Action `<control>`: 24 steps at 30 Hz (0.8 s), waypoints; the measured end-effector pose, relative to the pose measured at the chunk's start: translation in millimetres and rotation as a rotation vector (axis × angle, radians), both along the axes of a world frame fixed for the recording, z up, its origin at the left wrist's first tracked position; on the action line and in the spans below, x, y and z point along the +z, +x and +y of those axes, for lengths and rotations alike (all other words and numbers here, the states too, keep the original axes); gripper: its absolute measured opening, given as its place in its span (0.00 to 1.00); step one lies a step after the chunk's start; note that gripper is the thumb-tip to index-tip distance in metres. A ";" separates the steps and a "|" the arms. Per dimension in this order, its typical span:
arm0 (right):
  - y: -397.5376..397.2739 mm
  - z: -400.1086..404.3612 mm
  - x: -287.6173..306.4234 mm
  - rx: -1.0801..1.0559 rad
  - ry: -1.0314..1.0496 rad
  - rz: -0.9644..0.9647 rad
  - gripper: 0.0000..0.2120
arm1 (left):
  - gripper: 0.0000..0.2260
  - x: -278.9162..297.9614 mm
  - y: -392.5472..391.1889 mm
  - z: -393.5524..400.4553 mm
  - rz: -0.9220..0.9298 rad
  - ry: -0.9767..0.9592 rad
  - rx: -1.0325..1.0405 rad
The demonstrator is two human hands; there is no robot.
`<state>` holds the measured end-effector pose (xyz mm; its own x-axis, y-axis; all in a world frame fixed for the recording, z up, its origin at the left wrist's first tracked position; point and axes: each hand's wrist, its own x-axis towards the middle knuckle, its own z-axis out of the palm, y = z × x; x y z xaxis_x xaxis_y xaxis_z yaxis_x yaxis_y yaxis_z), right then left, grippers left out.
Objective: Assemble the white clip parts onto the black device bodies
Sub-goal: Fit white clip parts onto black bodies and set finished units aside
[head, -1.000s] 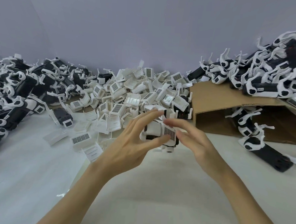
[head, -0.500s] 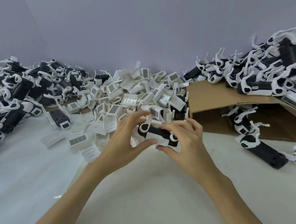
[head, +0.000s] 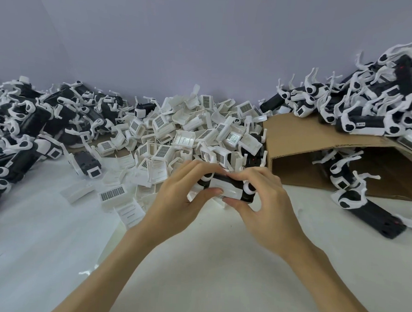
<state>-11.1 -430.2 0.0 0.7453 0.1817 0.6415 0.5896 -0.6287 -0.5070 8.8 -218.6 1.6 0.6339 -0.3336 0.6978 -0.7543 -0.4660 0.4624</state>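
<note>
You've got one black device body [head: 225,183] w/ a white clip part [head: 226,189] on its face, held between both hands just above the white table [head: 194,262], centre of view, right in front of the pile of loose white clips [head: 189,136]. Body lies roughly horizontal, left to right; white rounded bits show at both ends.

Your left hand [head: 177,198] grips the left end: fingers curled over the top, thumb pressing the white part from below. Your right hand [head: 264,206] grips the right end the same way, fingers arched over the top edge, thumb under the front. Fingertips of both hands nearly meet on top of the body.

Behind, the loose clips are heaped against the wall, several w/ grid-patterned faces up; a few lie flat on the table near your left forearm. Left side: big heap of black bodies w/ white parts [head: 22,132]. Right side: a cardboard box [head: 303,146] on its side, w/ more black-and-white units stacked on top [head: 369,109], some inside it, and one [head: 369,212] on the table in front.
</note>
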 end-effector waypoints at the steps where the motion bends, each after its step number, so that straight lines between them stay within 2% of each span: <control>1: -0.5 -0.8 1.3 0.002 -0.002 0.002 0.18 | 0.12 0.4 -0.8 -1.3 -0.016 -0.006 0.007; 3: -0.5 -3.4 3.1 0.008 -0.008 0.018 0.18 | 0.12 1.9 -1.5 -1.7 -0.037 -0.005 0.012; 5: -0.5 -4.5 3.5 0.037 0.006 0.064 0.18 | 0.15 4.0 -1.1 1.8 0.022 0.004 0.002; 8: -1.1 -1.3 2.1 0.107 0.088 0.174 0.15 | 0.26 5.5 2.1 8.4 0.275 -0.035 0.043; 10: -1.6 0.9 1.1 0.176 0.224 0.246 0.12 | 0.29 4.5 3.7 13.1 0.390 -0.088 0.006; 12: -1.5 1.1 2.4 0.216 0.358 0.327 0.11 | 0.23 2.8 4.0 13.2 0.415 -0.142 -0.054; 14: -0.1 0.4 2.2 0.245 0.397 0.406 0.11 | 0.17 2.0 2.5 9.6 0.415 -0.196 -0.076; 19: 1.2 2.4 -0.2 0.213 0.363 0.487 0.16 | 0.15 -0.3 -0.5 2.0 0.517 -0.267 -0.103; 24: 0.9 -2.4 6.7 0.226 0.377 0.483 0.12 | 0.16 6.1 -1.3 3.4 0.519 -0.257 -0.123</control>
<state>-10.2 -432.7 6.8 0.9355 0.1958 0.2942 0.3370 -0.2434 -0.9095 7.4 -215.3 7.8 0.8811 -0.2877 0.3753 -0.4410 -0.2134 0.8718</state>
